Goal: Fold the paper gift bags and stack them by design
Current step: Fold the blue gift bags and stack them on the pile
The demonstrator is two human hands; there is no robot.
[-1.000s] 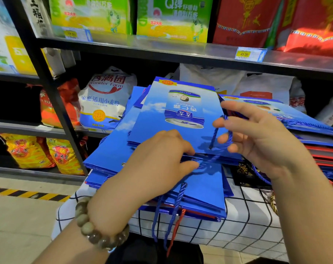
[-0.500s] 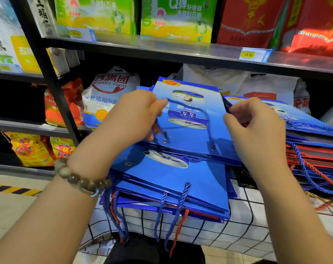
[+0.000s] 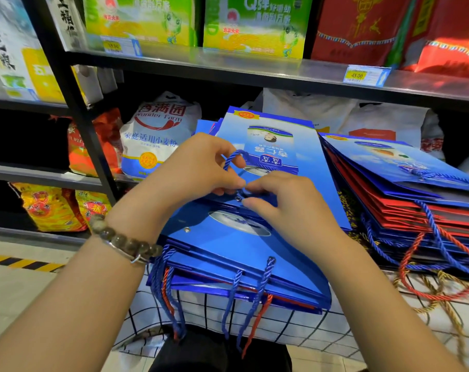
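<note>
A flat blue gift bag [image 3: 276, 146] printed with a can lies on top of a stack of blue bags [image 3: 228, 253] on the checked cloth. My left hand [image 3: 193, 170] pinches the bag's blue rope handle [image 3: 234, 157], which loops up above its near edge. Right beside it, my right hand [image 3: 284, 202] pinches the same rope at the eyelet, fingertips almost touching the left ones. A second stack of blue and red bags [image 3: 405, 191] lies to the right, its rope handles hanging loose.
A black metal shelf [image 3: 228, 68] with green and red boxes runs above and behind. Flour sacks [image 3: 158, 135] and white bags [image 3: 335, 111] sit behind the stacks. The checked tablecloth [image 3: 295, 326] hangs over the front edge; tiled floor with yellow-black tape [image 3: 21, 261] lies left.
My hands came together from the bag's left and right sides to the middle of its near edge. Both now pinch the blue rope handle at the eyelet.
</note>
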